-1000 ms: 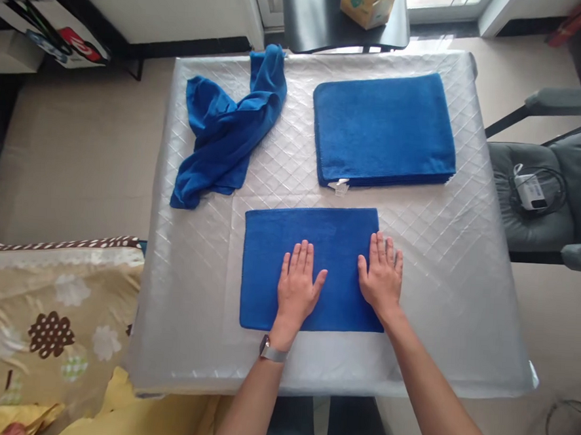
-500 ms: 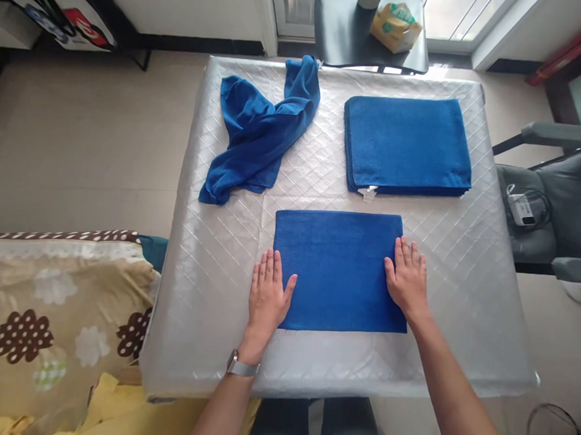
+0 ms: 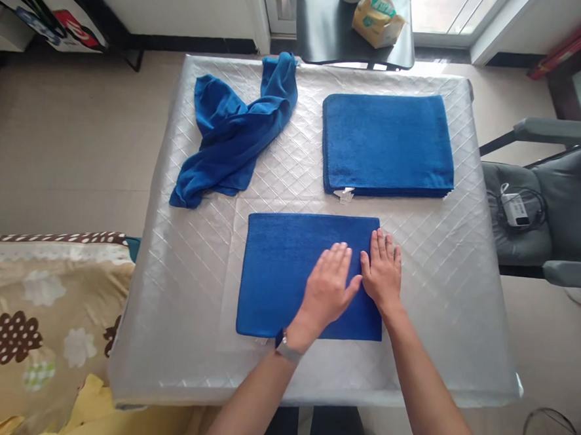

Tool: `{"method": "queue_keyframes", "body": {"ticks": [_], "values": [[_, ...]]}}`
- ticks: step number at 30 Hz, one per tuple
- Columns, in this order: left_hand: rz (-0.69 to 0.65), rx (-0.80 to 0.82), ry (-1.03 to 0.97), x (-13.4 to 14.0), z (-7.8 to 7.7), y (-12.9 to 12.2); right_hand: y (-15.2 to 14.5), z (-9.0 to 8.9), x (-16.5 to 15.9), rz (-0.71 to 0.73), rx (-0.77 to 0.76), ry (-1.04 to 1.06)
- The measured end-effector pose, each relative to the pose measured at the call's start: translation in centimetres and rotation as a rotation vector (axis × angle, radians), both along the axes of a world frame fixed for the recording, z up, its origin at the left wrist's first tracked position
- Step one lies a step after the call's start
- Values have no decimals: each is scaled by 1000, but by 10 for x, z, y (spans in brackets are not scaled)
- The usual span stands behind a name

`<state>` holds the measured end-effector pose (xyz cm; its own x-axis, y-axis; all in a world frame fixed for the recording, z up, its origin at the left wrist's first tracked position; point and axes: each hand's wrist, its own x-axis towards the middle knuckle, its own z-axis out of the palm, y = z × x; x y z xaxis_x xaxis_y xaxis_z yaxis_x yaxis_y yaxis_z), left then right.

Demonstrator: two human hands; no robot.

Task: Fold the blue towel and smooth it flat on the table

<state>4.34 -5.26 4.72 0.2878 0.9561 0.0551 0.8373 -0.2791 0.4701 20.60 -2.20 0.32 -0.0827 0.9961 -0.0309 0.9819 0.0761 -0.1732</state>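
A blue towel [image 3: 277, 269], folded into a flat rectangle, lies on the table in front of me. My left hand [image 3: 330, 282], with a watch at its wrist, is open over the towel's right half, fingers stretched out. Flat on the towel's right edge rests my right hand [image 3: 383, 266], also open, thumb apart from the fingers. Neither hand grips anything. Behind, at the right, sits a neat stack of folded blue towels [image 3: 388, 141] with a white tag at its near corner. A crumpled blue towel [image 3: 236, 132] lies loosely at the back left.
A silvery quilted cover [image 3: 182, 296] drapes the table. Beyond its far edge stands a black chair [image 3: 321, 32] holding a yellow tissue pack [image 3: 378, 21]. A grey armchair [image 3: 566, 215] with a white adapter [image 3: 515, 208] is at the right, patterned bedding [image 3: 64, 295] at the left.
My left hand has moved from the folded towel's left edge rightward across it, near my right hand. The right hand stays at the right edge. The whole view has shifted slightly.
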Motion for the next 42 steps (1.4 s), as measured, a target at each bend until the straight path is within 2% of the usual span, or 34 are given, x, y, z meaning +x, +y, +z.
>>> {"method": "queue_keyframes", "body": {"ticks": [2, 4, 6, 8, 13, 19, 24, 29, 33, 36, 39, 42], "values": [[-52, 12, -15, 33, -8, 11, -1, 1, 3, 23, -5, -4], [-50, 16, -7, 53, -18, 19, -2, 1, 4, 43, -6, -12], [-21, 10, 21, 58, -26, 21, -3, 1, 5, 50, 0, -9], [17, 1, 59, 51, -30, 20, -3, 1, 4, 45, 10, 6], [186, -36, 173, 5, -30, 13, 0, 2, -1, -8, 10, 32], [402, -13, 267, -79, -34, 0, 1, 3, -2, -7, -8, 19], [422, 10, 250, -133, -37, -15, 2, 5, -2, -18, -18, -6], [375, -1, 211, -150, -38, -31, 4, 16, -7, -22, 10, -21], [417, 17, 168, -148, -26, -30, 15, 24, -10, -3, 33, -7], [441, 78, 112, -132, -13, -15, 26, 19, -7, 24, 24, 10], [322, 119, 62, -94, -3, 7, 34, 8, -3, 8, 22, 25], [164, 123, 34, -37, -3, 31, 35, 1, 0, 3, 28, 27]]}}
